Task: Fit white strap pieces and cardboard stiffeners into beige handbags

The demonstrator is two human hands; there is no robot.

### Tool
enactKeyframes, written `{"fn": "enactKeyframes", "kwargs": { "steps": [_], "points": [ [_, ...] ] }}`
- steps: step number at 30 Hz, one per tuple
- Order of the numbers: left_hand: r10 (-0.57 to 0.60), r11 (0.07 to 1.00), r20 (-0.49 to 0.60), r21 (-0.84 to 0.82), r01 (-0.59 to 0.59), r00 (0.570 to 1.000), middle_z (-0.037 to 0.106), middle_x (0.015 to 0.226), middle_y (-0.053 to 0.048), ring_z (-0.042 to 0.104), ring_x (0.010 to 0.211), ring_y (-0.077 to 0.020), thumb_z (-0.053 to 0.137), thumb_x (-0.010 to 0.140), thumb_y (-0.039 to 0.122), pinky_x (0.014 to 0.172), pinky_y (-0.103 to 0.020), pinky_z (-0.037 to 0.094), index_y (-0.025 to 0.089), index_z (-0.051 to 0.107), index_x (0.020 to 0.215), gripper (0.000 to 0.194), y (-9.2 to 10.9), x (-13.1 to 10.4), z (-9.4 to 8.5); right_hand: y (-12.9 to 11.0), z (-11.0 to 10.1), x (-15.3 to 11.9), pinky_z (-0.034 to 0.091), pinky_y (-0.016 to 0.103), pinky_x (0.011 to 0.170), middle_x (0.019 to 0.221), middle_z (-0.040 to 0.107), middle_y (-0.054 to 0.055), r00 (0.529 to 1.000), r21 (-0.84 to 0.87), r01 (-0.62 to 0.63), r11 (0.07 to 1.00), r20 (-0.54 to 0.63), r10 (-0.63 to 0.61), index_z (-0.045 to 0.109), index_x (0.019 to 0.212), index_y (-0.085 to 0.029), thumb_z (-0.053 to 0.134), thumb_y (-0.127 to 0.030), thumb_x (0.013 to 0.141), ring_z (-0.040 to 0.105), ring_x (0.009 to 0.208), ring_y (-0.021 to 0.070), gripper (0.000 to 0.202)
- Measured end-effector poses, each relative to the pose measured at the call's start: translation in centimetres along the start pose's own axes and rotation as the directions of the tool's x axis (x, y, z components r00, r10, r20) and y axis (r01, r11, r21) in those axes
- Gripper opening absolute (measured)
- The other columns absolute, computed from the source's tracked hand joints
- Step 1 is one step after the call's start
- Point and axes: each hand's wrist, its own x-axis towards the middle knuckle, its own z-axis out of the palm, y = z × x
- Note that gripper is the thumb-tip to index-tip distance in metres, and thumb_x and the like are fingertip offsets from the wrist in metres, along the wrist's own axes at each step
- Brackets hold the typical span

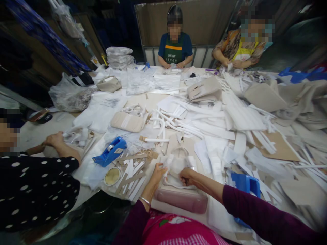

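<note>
A light handbag (181, 200) with a pinkish, shiny base lies on the table right before me, its base toward my body. Clear wrap covers its upper part and the looped handle (180, 149). My left hand (157, 173) grips the bag's left edge, fingers curled on the wrapped side. Over the middle of the bag, my right hand (187, 177) is closed, fingers bent inward; what it pinches is hidden. Beyond the handle lies a beige flap with a metal clasp (182, 139).
Left of the bag are a blue tape dispenser (110, 151), a tape roll (112, 176) and paper strips (133, 173). Another blue dispenser (245, 183) stands right. White foam strips (199, 119) and beige bags (205, 89) cover the middle. Co-workers sit left and across.
</note>
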Motion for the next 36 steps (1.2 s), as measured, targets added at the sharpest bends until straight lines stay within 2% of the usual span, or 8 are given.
{"fn": "enactKeyframes", "kwargs": {
  "steps": [4, 13, 20, 25, 29, 33, 34, 36],
  "points": [
    [-0.013, 1.000, -0.021, 0.011, 0.013, 1.000, 0.059, 0.063, 0.002, 0.051, 0.046, -0.0106, 0.067, 0.068, 0.038, 0.044, -0.022, 0.040, 0.018, 0.034, 0.110, 0.057, -0.1, 0.0, 0.0, -0.2, -0.3, -0.1, 0.031, 0.017, 0.038, 0.040, 0.039, -0.003, 0.996, 0.020, -0.093, 0.995, -0.008, 0.093, 0.036, 0.052, -0.017, 0.037, -0.007, 0.082, 0.032, 0.032, 0.0052, 0.033],
    [-0.031, 0.999, -0.026, -0.022, 0.031, 0.999, 0.059, 0.063, 0.002, 0.050, 0.043, -0.0099, 0.070, 0.066, 0.041, 0.043, -0.022, 0.040, 0.016, 0.033, 0.112, 0.063, -0.1, 0.0, 0.0, -0.7, 0.0, -0.8, 0.030, 0.016, 0.036, 0.040, 0.038, -0.003, 0.989, 0.046, -0.138, 0.989, -0.052, 0.141, 0.038, 0.054, -0.017, 0.034, -0.007, 0.083, 0.031, 0.033, 0.0061, 0.031],
    [-0.081, 0.997, -0.055, -0.024, 0.080, 0.995, 0.059, 0.060, 0.002, 0.051, 0.042, -0.0110, 0.074, 0.061, 0.045, 0.041, -0.022, 0.038, 0.015, 0.038, 0.107, 0.066, -0.1, 0.2, 0.0, -0.6, 0.4, 0.0, 0.034, 0.016, 0.040, 0.042, 0.040, -0.003, 1.000, 0.061, 0.021, 0.998, -0.014, -0.020, 0.041, 0.053, -0.017, 0.039, -0.010, 0.081, 0.035, 0.036, 0.0056, 0.028],
    [-0.071, 0.997, -0.049, -0.020, 0.070, 0.996, 0.059, 0.059, 0.001, 0.051, 0.042, -0.0109, 0.074, 0.057, 0.046, 0.040, -0.022, 0.037, 0.015, 0.047, 0.091, 0.053, 0.0, 0.4, -0.2, -1.7, 1.7, 0.7, 0.035, 0.017, 0.041, 0.042, 0.042, -0.005, 0.980, 0.025, 0.197, 0.980, 0.015, -0.197, 0.044, 0.055, -0.017, 0.052, -0.016, 0.074, 0.036, 0.036, 0.0061, 0.021],
    [-0.057, 0.998, 0.002, -0.003, 0.057, 0.998, 0.059, 0.056, 0.000, 0.048, 0.041, -0.0099, 0.073, 0.058, 0.044, 0.040, -0.023, 0.037, 0.013, 0.055, 0.081, 0.043, 0.5, 0.3, -0.2, -2.3, 2.5, 0.6, 0.035, 0.018, 0.043, 0.045, 0.048, -0.004, 0.944, -0.023, 0.331, 0.943, 0.004, -0.331, 0.047, 0.059, -0.017, 0.054, -0.014, 0.070, 0.038, 0.037, 0.0060, 0.013],
    [-0.037, 0.999, 0.029, -0.007, 0.037, 0.999, 0.059, 0.056, -0.001, 0.046, 0.041, -0.0093, 0.070, 0.061, 0.040, 0.041, -0.022, 0.036, 0.012, 0.059, 0.083, 0.037, 0.8, 0.0, 0.0, -1.2, 2.1, -0.2, 0.037, 0.019, 0.049, 0.053, 0.053, -0.006, 0.894, -0.092, 0.444, 0.891, -0.017, -0.447, 0.047, 0.071, -0.018, 0.056, -0.008, 0.064, 0.043, 0.043, 0.0073, 0.015],
    [-0.030, 0.999, 0.028, -0.015, 0.031, 0.999, 0.059, 0.057, -0.001, 0.047, 0.042, -0.0095, 0.070, 0.062, 0.039, 0.042, -0.022, 0.037, 0.011, 0.060, 0.082, 0.036, 0.8, 0.0, 0.0, -0.7, 1.8, -0.4, 0.038, 0.019, 0.052, 0.058, 0.055, -0.006, 0.856, -0.141, 0.510, 0.849, -0.019, -0.517, 0.047, 0.076, -0.019, 0.056, -0.005, 0.062, 0.046, 0.047, 0.0083, 0.021],
    [-0.019, 1.000, 0.030, -0.017, 0.019, 0.999, 0.059, 0.058, -0.002, 0.049, 0.044, -0.0102, 0.069, 0.064, 0.037, 0.043, -0.022, 0.037, 0.011, 0.060, 0.081, 0.032, 0.7, 0.0, -0.1, 0.4, 1.2, -0.9, 0.041, 0.020, 0.060, 0.066, 0.057, -0.005, 0.731, -0.297, 0.651, 0.699, -0.005, -0.683, 0.047, 0.084, -0.020, 0.054, -0.001, 0.061, 0.052, 0.058, 0.0107, 0.031]
  ]
}}
